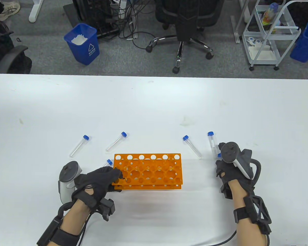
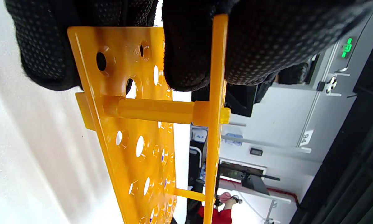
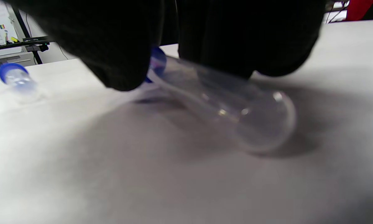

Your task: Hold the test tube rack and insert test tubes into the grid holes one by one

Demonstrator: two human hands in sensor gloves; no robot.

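The orange test tube rack (image 1: 147,171) stands on the white table (image 1: 154,107), near the front edge and a little left of the middle. None of its round holes has a tube in it. The left hand (image 1: 98,180) grips the left end of the rack. In the left wrist view the gloved fingers (image 2: 186,62) reach in between the rack's plates and press against them, and the rack (image 2: 149,124) runs away from the hand. Five test tubes with blue caps lie flat on the table. One tube (image 1: 78,146) lies far to the left, and another tube (image 1: 116,141) lies just behind the rack's left corner. A third tube (image 1: 108,162) pokes out beside the left hand, close to the rack's end. A fourth tube (image 1: 192,146) lies to the right of the rack, and a fifth tube (image 1: 211,142) lies just beyond it, next to the right hand (image 1: 229,169). The right hand is down on the table, well to the right of the rack. In the right wrist view its dark fingers (image 3: 118,56) close around one more clear tube (image 3: 223,102) near its blue cap, and the tube's round end points toward the camera. The picture is blurry, so it is hard to tell if this tube is off the table or resting on it.
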